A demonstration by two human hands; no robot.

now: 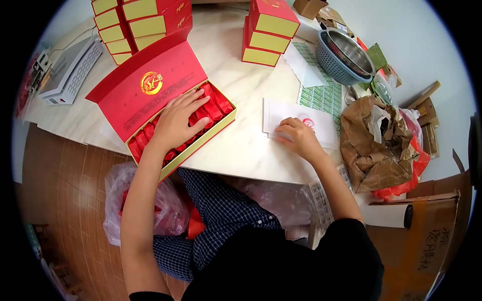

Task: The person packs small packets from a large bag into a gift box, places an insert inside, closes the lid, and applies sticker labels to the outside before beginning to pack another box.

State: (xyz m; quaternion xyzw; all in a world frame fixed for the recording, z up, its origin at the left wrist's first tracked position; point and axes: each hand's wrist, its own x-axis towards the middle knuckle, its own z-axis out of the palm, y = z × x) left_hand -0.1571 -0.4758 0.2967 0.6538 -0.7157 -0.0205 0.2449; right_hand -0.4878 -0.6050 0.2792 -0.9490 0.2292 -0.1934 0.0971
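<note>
A red gift box (211,131) with a pale yellow rim stands open at the table's front edge, its lid folded back and marked with a gold emblem. Small shiny red packets (217,103) fill it in rows. My left hand (182,118) lies over the packets with fingers spread, hiding some of them. To the right, my right hand (297,134) rests at the lower edge of a stack of white printed papers (281,111); its fingers are bent and the fingertips are blurred, so a grip on a sheet cannot be made out.
Closed red boxes (145,26) are stacked at the back left, with another stack of boxes (265,39) at the back middle. On the right are green printed sheets (321,98), a blue basket (333,65) holding a metal bowl, and a crumpled brown bag (369,155). A plastic bag (116,188) sits below the table.
</note>
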